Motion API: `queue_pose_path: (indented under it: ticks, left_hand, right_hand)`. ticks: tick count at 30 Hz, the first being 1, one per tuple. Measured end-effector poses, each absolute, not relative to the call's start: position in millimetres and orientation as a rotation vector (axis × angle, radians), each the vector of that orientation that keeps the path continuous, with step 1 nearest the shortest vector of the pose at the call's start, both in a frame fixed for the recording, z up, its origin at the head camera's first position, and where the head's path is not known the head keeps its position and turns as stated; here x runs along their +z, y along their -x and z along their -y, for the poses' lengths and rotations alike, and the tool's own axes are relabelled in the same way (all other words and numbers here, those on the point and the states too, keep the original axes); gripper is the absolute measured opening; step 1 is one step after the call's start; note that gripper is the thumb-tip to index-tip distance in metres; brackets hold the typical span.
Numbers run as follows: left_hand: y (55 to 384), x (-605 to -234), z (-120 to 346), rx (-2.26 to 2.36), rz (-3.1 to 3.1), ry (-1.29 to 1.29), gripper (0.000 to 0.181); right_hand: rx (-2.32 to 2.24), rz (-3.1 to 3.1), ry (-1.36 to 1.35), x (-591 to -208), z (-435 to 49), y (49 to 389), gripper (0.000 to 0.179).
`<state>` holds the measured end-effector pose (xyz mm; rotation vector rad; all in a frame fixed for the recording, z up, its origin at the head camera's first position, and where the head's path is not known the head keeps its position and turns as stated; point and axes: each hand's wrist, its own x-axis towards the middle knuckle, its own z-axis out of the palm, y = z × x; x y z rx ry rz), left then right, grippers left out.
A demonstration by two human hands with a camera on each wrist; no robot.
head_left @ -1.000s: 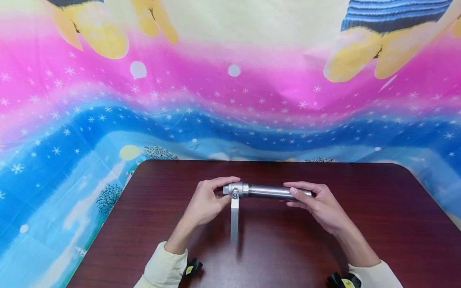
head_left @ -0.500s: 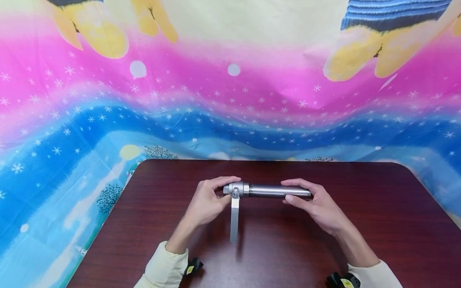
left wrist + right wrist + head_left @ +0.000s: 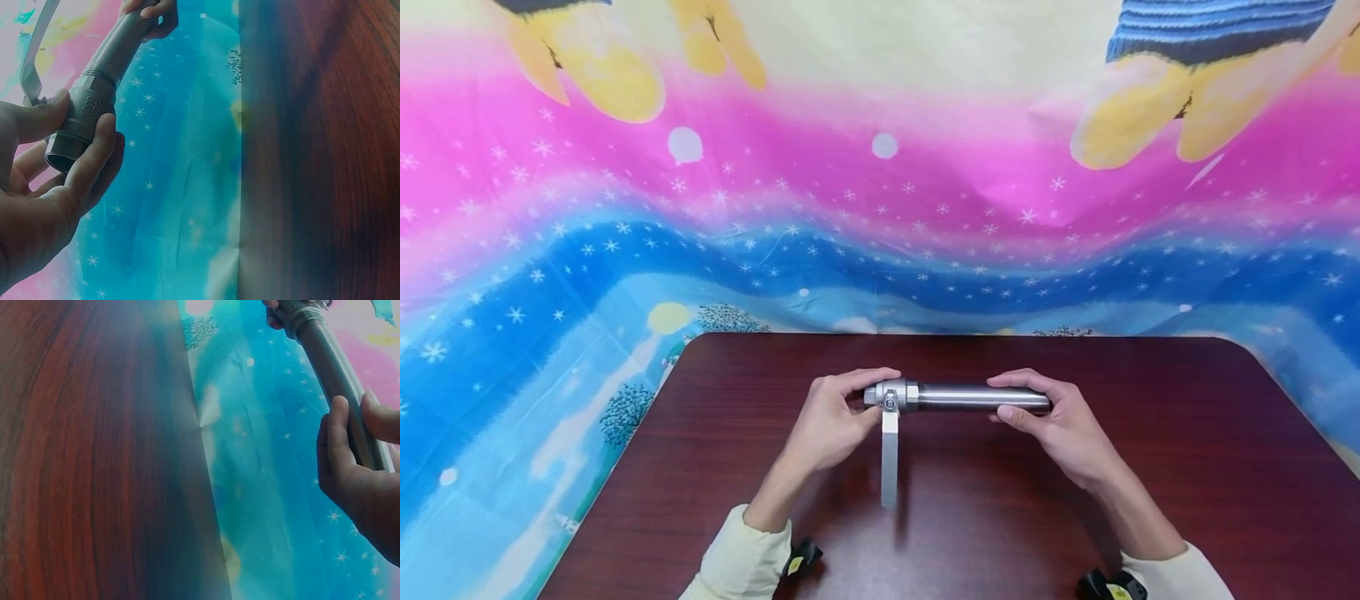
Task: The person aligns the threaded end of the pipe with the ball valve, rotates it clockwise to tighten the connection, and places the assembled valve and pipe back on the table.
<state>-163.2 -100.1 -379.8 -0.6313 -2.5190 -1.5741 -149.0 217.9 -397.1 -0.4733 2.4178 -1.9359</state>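
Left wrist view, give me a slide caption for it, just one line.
Left hand grips a metal valve while the right hand holds the threaded pipe at its end.

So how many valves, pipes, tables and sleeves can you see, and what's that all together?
Valve, lever included: 1
Pipe: 1
Table: 1
Sleeves, left and right: 2
Total: 5

Pale cream, lightly creased fabric sleeves; beside each, a compact black wrist-worn device bearing a small yellow label.
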Motion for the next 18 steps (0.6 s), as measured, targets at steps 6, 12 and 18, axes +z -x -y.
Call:
queue_pose_path:
  ticks: [6, 12, 18]
  left_hand:
    - [163.5, -380.2, 98.6, -1.576, 2.516, 0.633, 0.051]
    - [163.7, -378.5, 99.4, -1.569, 2.519, 0.616, 0.051]
    - [163.0, -380.0, 99.3, -1.557, 2.521, 0.619, 0.050]
  right_hand:
    - [-1.967, -2.434, 0.486, -397.2, -216.7, 149.1, 0.035]
    - [-2.029, -2.426, 0.535, -397.1, -214.7, 149.3, 0.033]
    - [-2.027, -2.416, 0.521, -397.3, -214.2, 148.7, 0.034]
